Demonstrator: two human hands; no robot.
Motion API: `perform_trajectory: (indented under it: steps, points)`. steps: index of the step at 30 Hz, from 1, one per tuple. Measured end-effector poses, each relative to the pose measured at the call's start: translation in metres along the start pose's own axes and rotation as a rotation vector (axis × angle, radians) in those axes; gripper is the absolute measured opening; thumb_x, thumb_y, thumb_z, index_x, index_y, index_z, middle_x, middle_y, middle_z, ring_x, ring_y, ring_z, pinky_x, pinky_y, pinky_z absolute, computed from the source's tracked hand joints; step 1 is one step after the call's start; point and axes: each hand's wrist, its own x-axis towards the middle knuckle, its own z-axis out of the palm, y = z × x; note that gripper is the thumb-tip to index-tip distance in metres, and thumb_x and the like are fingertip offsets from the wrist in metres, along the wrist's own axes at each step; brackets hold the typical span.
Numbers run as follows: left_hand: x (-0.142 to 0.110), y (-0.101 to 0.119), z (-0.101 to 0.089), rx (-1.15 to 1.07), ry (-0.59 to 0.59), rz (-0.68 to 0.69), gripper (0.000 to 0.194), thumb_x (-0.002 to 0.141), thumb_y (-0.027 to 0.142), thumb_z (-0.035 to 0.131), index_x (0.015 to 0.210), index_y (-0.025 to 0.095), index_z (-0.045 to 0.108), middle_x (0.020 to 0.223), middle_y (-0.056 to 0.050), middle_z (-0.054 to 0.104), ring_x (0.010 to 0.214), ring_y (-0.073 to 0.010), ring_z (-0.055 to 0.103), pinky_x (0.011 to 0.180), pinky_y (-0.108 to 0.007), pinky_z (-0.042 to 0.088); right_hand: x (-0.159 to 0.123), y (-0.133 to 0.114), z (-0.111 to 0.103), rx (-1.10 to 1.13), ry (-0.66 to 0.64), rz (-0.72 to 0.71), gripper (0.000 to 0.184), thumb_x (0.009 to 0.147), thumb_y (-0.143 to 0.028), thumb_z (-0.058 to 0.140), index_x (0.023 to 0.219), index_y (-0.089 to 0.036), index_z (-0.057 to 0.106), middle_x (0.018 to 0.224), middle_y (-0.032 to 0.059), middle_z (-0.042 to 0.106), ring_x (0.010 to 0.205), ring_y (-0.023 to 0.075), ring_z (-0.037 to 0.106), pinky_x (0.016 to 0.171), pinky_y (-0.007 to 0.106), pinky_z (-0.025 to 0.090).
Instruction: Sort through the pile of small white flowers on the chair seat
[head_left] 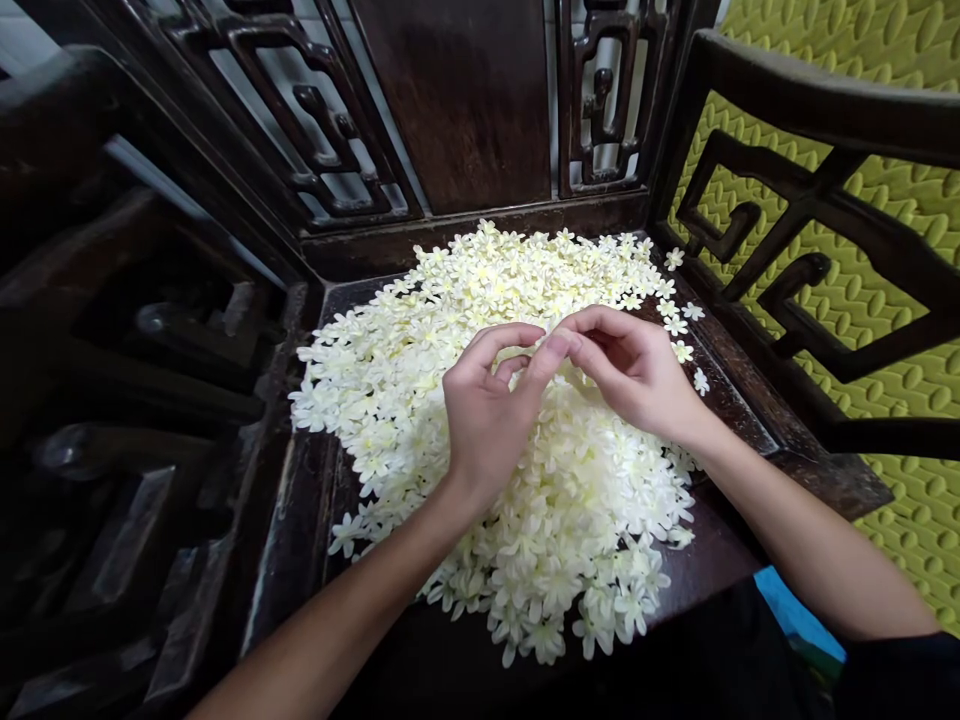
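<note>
A wide heap of small white and pale-yellow flowers (390,370) covers most of the dark wooden seat (720,530). Above the middle of this heap, my left hand (491,400) and my right hand (637,375) meet at the fingertips. Thumb and index finger are pinched together on my left hand, its other fingers curled behind. My right hand pinches at the same spot from the right. Whatever lies between the fingertips is too small and too covered to make out. Both hands are apart from the flowers below or only just over them.
The seat has a carved wooden back (457,100), a lattice armrest (817,200) on the right and a dark carved side (150,400) on the left. Several loose flowers (682,351) lie near the right edge. Beyond is a yellow-green textured surface (911,400).
</note>
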Motion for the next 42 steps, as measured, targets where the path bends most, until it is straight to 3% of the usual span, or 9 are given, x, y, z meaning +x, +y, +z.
perform_trajectory:
  steps: [4, 10, 20, 23, 27, 30, 33, 36, 42]
  points:
    - [0.001, -0.003, 0.0, -0.035, 0.072, -0.005, 0.025, 0.087, 0.04, 0.077, 0.1, 0.019, 0.07, 0.101, -0.006, 0.071, 0.088, -0.0148, 0.068, 0.081, -0.027, 0.058, 0.001, 0.0, -0.001, -0.016, 0.024, -0.01, 0.02, 0.095, -0.037, 0.069, 0.1, -0.017, 0.072, 0.091, 0.0034, 0.069, 0.081, 0.0137, 0.061, 0.074, 0.028, 0.048]
    - [0.0, -0.003, -0.001, 0.033, 0.04, -0.032, 0.021, 0.09, 0.042, 0.071, 0.087, 0.021, 0.072, 0.085, -0.004, 0.068, 0.078, -0.0159, 0.066, 0.069, -0.026, 0.056, 0.0, -0.001, -0.001, -0.051, 0.05, -0.007, 0.023, 0.096, -0.039, 0.068, 0.1, -0.017, 0.072, 0.09, 0.0034, 0.068, 0.08, 0.0137, 0.06, 0.072, 0.028, 0.047]
    - [0.006, -0.006, 0.001, -0.218, 0.21, -0.045, 0.012, 0.093, 0.026, 0.063, 0.084, 0.019, 0.063, 0.093, -0.004, 0.06, 0.08, -0.0147, 0.059, 0.07, -0.029, 0.056, 0.011, 0.014, -0.017, 0.12, 0.203, 0.074, 0.029, 0.09, -0.048, 0.073, 0.093, -0.019, 0.067, 0.078, 0.0008, 0.061, 0.066, 0.0114, 0.053, 0.058, 0.027, 0.043]
    - [0.007, -0.006, 0.0, -0.212, 0.215, -0.04, 0.006, 0.09, 0.023, 0.065, 0.089, 0.021, 0.059, 0.096, -0.004, 0.059, 0.084, -0.0152, 0.058, 0.073, -0.029, 0.056, 0.012, 0.013, -0.019, -0.11, 0.218, 0.023, 0.031, 0.092, -0.05, 0.069, 0.093, -0.019, 0.072, 0.084, 0.0037, 0.067, 0.07, 0.0135, 0.056, 0.064, 0.029, 0.048]
    - [0.008, -0.008, 0.0, -0.138, 0.238, 0.023, 0.023, 0.085, 0.016, 0.069, 0.102, 0.023, 0.055, 0.104, -0.003, 0.059, 0.096, -0.0155, 0.061, 0.08, -0.028, 0.055, 0.012, 0.01, -0.014, -0.346, -0.017, -0.07, 0.038, 0.102, -0.05, 0.054, 0.1, -0.02, 0.077, 0.103, 0.0071, 0.075, 0.098, 0.0197, 0.067, 0.092, 0.039, 0.052]
    - [0.008, -0.009, 0.0, -0.13, 0.255, 0.051, 0.025, 0.084, 0.014, 0.07, 0.104, 0.022, 0.057, 0.105, -0.004, 0.058, 0.099, -0.0159, 0.061, 0.089, -0.031, 0.054, 0.017, 0.016, -0.027, -0.448, 0.1, -0.025, 0.045, 0.105, -0.049, 0.045, 0.099, -0.018, 0.077, 0.105, 0.0091, 0.075, 0.096, 0.0209, 0.067, 0.092, 0.041, 0.052]
    - [0.008, -0.008, 0.0, -0.159, 0.248, 0.065, 0.025, 0.083, 0.012, 0.071, 0.103, 0.021, 0.059, 0.103, -0.004, 0.059, 0.097, -0.0157, 0.06, 0.093, -0.032, 0.052, 0.021, 0.031, -0.058, -0.795, 0.329, 0.071, 0.033, 0.104, -0.033, 0.049, 0.112, -0.011, 0.073, 0.113, 0.0173, 0.071, 0.099, 0.0272, 0.064, 0.091, 0.044, 0.05]
    - [0.006, -0.006, 0.0, -0.177, 0.23, 0.063, 0.023, 0.083, 0.013, 0.072, 0.101, 0.02, 0.06, 0.102, -0.004, 0.059, 0.096, -0.0161, 0.059, 0.092, -0.032, 0.052, 0.022, 0.049, -0.093, -1.251, 0.321, 0.322, 0.033, 0.095, -0.015, 0.053, 0.122, -0.001, 0.066, 0.126, 0.0288, 0.062, 0.116, 0.041, 0.055, 0.095, 0.051, 0.045]
    - [0.005, -0.008, 0.002, -0.142, 0.193, 0.064, 0.021, 0.084, 0.017, 0.07, 0.098, 0.023, 0.057, 0.1, -0.004, 0.058, 0.095, -0.0172, 0.059, 0.079, -0.029, 0.053, 0.021, 0.069, -0.114, -1.386, 0.299, 0.563, 0.024, 0.091, -0.008, 0.051, 0.109, -0.006, 0.067, 0.115, 0.0246, 0.063, 0.117, 0.0427, 0.051, 0.098, 0.058, 0.039]
